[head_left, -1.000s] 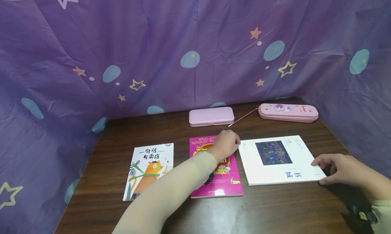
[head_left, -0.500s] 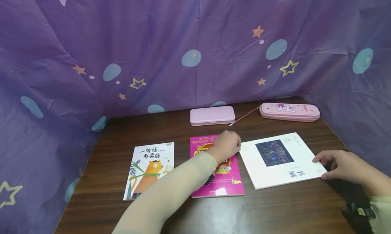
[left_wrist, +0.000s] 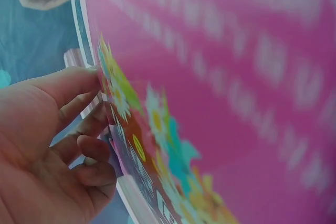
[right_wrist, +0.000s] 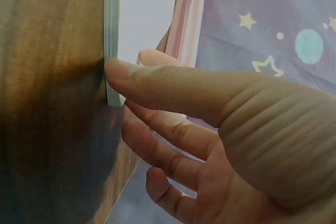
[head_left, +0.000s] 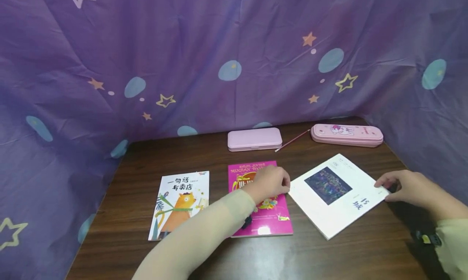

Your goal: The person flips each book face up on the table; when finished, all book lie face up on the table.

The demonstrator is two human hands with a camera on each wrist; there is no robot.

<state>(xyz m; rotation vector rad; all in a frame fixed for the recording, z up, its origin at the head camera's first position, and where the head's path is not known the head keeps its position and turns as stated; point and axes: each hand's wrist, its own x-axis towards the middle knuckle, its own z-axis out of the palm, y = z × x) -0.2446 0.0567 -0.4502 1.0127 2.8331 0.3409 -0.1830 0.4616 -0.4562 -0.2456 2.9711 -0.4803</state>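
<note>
A white book (head_left: pixel 329 194) with a dark picture on its cover lies turned at an angle on the right of the table. My left hand (head_left: pixel 268 183) pinches its left corner while reaching across a pink book (head_left: pixel 261 225). Fingers (left_wrist: pixel 73 85) curl close along the pink book's edge in the left wrist view. At the opposite corner, my right hand (head_left: pixel 409 187) grips the white book between thumb and forefinger. The right wrist view shows the thumb on the edge of the white book (right_wrist: pixel 144 14), with the other fingers bent loosely below.
Left of the pink book lies a picture book (head_left: pixel 184 207) with an orange animal, partly covered by my left sleeve. Two pink pencil cases, one plain (head_left: pixel 254 138) and one with a rabbit (head_left: pixel 347 134), stand at the back. A thin pencil (head_left: pixel 292 141) lies between them.
The white book has turned counterclockwise. Its left corner has come nearer with my left hand, and its right corner has moved away with my right hand.
</note>
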